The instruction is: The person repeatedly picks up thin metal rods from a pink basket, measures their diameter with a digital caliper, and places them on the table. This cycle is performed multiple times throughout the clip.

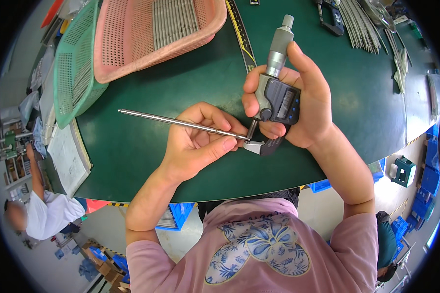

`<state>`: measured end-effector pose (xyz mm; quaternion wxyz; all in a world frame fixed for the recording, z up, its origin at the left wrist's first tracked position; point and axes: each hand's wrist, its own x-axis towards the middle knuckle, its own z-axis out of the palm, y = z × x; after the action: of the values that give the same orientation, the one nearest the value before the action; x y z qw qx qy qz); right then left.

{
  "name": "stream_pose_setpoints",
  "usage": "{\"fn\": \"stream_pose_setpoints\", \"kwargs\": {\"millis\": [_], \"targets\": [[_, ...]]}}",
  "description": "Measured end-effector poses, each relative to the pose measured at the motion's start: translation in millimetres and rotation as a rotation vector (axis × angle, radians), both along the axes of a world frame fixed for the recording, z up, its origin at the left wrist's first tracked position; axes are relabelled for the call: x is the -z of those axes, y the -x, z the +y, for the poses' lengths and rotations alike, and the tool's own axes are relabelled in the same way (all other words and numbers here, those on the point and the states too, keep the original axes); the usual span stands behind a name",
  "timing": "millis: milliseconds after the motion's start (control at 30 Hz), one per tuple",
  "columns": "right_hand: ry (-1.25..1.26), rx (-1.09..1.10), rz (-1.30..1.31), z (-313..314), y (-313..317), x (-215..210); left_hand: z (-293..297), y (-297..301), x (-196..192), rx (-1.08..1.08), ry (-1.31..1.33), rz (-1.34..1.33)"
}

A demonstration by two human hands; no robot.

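My left hand pinches a long thin metal rod that sticks out to the left over the green table. The rod's right end sits between the jaws of a digital micrometer, grey with a dark display body. My right hand grips the micrometer by its frame, thumb along the side, with the knurled thimble pointing up and away.
A pink perforated basket holding several metal rods stands at the back, overlapping a green basket on the left. More rods and a caliper lie at the back right. A ruler lies mid-table. Another person stands lower left.
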<state>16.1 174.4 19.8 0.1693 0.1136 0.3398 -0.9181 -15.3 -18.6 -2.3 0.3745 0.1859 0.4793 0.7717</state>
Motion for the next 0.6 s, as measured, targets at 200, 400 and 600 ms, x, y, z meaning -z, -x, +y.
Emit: {"fn": "stream_pose_setpoints", "kwargs": {"millis": [200,400,600], "targets": [[-0.106,-0.006,0.017,0.3,-0.1,-2.0,-1.5,-1.0,-5.9,0.049,0.072,-0.006],[-0.126,-0.011,0.046,0.3,0.9,-0.3,2.2,-5.3,-3.4,-0.006,0.089,-0.005],[-0.058,-0.018,0.074,-0.9,0.0,0.7,3.1,-5.6,-1.7,-0.039,0.093,0.035]]}}
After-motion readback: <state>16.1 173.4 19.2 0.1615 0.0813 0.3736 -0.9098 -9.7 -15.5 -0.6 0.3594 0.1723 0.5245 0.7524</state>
